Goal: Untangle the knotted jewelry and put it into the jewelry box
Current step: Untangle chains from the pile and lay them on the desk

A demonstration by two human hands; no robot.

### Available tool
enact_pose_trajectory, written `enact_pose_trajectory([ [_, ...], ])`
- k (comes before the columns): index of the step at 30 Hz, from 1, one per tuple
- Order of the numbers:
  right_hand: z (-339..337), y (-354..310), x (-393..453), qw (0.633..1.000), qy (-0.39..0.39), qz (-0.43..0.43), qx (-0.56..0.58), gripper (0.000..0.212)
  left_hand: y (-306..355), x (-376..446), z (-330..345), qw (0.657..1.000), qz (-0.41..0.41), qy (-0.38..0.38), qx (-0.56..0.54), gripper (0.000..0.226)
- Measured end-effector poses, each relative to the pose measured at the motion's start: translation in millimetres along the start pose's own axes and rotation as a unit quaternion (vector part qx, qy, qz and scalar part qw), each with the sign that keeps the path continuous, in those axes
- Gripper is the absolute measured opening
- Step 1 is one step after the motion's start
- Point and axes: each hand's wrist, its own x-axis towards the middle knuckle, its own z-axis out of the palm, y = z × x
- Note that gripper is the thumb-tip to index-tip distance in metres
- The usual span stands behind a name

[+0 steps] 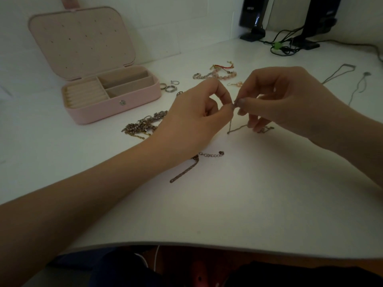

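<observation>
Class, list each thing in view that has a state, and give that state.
Jewelry box: lid open, compartments look empty.
Thin chain: pinched by both hands, hanging to the table.
Left hand: pinching the chain.
Right hand: pinching the chain.
Chain pile: tangled.
Rings: loose on the table.

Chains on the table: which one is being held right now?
The thin chain, pinched between the left hand and right hand and hanging to the table. The tangled chain pile and dark bracelet lie untouched.
</observation>
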Motion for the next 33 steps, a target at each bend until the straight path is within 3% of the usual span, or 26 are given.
enact_pose_trajectory([
  [10, 0.5, 0.2, 0.9, 0.999, -0.010, 0.036, 0.014, 0.007, -4.1, -1.8, -2.3, 0.981, 0.107, 0.081, 0.138, 0.007],
  [20, 2.0, -1.0, -0.3, 0.998, -0.024, 0.050, 0.016, 0.011, -0.2, -2.9, -2.4, 0.957, 0.146, 0.110, 0.224, 0.017],
  [27, 0.4, -1.5, -0.8, 0.999, -0.021, 0.042, 0.009, 0.012, 0.2, -2.7, -1.5, 0.957, 0.135, 0.105, 0.233, 0.019],
  [33, 0.0, -2.9, -1.6, 1.000, -0.009, 0.017, -0.016, 0.006, -0.6, -0.9, -1.5, 0.971, 0.125, 0.102, 0.176, 0.016],
])
